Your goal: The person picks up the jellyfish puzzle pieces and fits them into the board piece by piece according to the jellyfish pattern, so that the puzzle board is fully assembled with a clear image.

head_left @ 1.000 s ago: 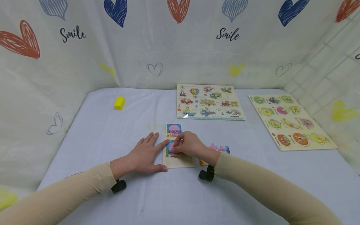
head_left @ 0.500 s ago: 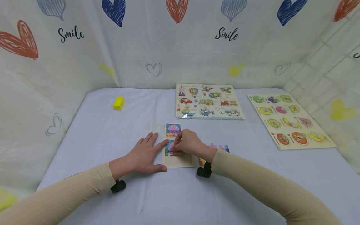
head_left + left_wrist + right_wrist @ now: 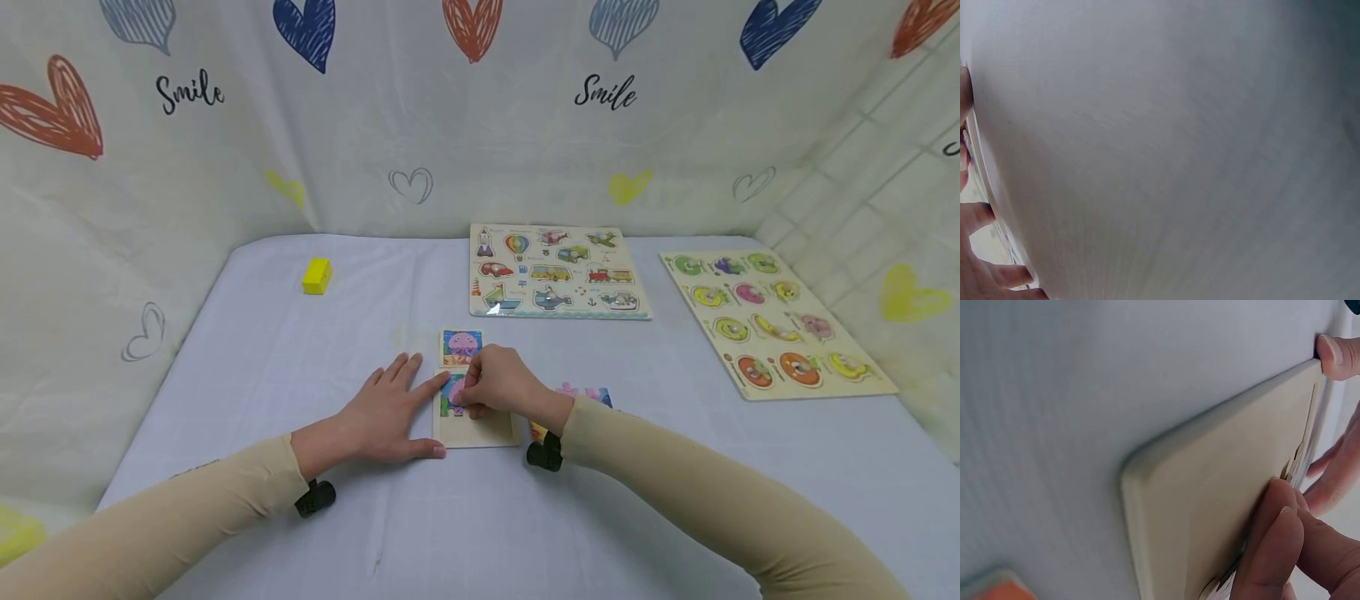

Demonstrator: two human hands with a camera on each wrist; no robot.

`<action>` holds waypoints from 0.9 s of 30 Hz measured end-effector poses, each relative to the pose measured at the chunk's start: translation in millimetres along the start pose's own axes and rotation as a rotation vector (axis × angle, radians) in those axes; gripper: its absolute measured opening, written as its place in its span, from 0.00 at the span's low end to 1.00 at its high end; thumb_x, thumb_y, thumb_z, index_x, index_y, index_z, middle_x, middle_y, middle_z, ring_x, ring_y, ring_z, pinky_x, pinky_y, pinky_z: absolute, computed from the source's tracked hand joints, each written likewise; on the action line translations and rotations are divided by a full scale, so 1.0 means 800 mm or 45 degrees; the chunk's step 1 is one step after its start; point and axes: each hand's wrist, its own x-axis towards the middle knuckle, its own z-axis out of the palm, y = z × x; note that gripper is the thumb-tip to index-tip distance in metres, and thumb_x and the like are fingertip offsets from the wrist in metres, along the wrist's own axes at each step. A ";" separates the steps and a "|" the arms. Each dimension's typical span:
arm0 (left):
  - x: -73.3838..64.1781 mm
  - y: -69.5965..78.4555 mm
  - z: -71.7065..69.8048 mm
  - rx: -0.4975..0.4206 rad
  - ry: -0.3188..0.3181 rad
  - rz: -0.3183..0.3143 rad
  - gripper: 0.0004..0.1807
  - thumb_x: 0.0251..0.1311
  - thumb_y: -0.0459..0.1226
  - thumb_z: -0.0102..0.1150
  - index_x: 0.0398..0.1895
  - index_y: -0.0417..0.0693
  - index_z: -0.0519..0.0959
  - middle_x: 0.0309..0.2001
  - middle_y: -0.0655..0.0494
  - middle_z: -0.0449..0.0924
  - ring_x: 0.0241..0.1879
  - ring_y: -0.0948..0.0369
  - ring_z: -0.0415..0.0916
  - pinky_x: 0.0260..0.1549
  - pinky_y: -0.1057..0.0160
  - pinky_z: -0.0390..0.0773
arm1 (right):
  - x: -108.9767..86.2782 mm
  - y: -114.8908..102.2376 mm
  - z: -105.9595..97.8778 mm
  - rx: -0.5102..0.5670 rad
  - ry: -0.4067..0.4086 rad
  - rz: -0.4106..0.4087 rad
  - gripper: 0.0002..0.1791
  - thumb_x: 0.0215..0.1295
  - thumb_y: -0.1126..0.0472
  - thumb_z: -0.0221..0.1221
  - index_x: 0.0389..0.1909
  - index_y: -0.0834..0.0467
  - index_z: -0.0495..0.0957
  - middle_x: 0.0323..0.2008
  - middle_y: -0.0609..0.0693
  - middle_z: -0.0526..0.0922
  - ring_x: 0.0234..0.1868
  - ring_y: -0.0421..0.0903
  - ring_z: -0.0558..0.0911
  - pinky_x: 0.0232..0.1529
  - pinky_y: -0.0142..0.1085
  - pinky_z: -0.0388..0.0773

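Note:
A pale wooden puzzle tray (image 3: 476, 433) lies mid-table, with a small jellyfish picture (image 3: 462, 346) at its far end. Assembled jigsaw pieces (image 3: 451, 400) fill part of the tray's upper left recess. My right hand (image 3: 501, 385) reaches over them, thumb and fingertips pinching a puzzle piece that they largely hide. In the right wrist view, those curled fingers (image 3: 1272, 540) are low over the tray (image 3: 1210, 481), beside a printed piece edge (image 3: 1225, 586). My left hand (image 3: 378, 417) lies spread on the cloth, forefinger and thumb against the tray's left edge.
Loose jigsaw pieces (image 3: 597, 397) lie right of the tray, partly behind my right wrist. Farther back are a vehicle puzzle board (image 3: 558, 271) and, at right, a fruit puzzle board (image 3: 776, 325). A yellow block (image 3: 317, 276) stands at back left.
My right hand keeps its place over the tray, its fingers and wrist shifting only slightly. The left hand stays still against the tray.

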 end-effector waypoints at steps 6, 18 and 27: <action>0.000 -0.001 0.001 -0.004 0.001 0.002 0.54 0.54 0.68 0.64 0.81 0.58 0.57 0.80 0.34 0.48 0.80 0.35 0.46 0.71 0.30 0.57 | -0.001 0.001 0.000 0.004 0.006 0.003 0.14 0.60 0.57 0.73 0.23 0.58 0.81 0.19 0.49 0.84 0.19 0.41 0.84 0.20 0.26 0.70; 0.000 -0.001 0.000 0.004 0.000 0.004 0.54 0.55 0.68 0.63 0.81 0.58 0.57 0.80 0.34 0.48 0.80 0.35 0.46 0.71 0.30 0.56 | -0.001 -0.001 0.002 -0.037 0.014 -0.032 0.15 0.62 0.56 0.72 0.21 0.58 0.80 0.17 0.49 0.83 0.18 0.41 0.83 0.19 0.26 0.67; 0.000 -0.001 0.000 -0.005 -0.003 0.005 0.54 0.55 0.68 0.63 0.81 0.57 0.57 0.80 0.34 0.48 0.80 0.35 0.45 0.71 0.29 0.56 | -0.010 0.014 -0.009 -0.001 -0.003 -0.134 0.09 0.64 0.56 0.71 0.31 0.56 0.84 0.25 0.47 0.85 0.27 0.41 0.81 0.29 0.29 0.72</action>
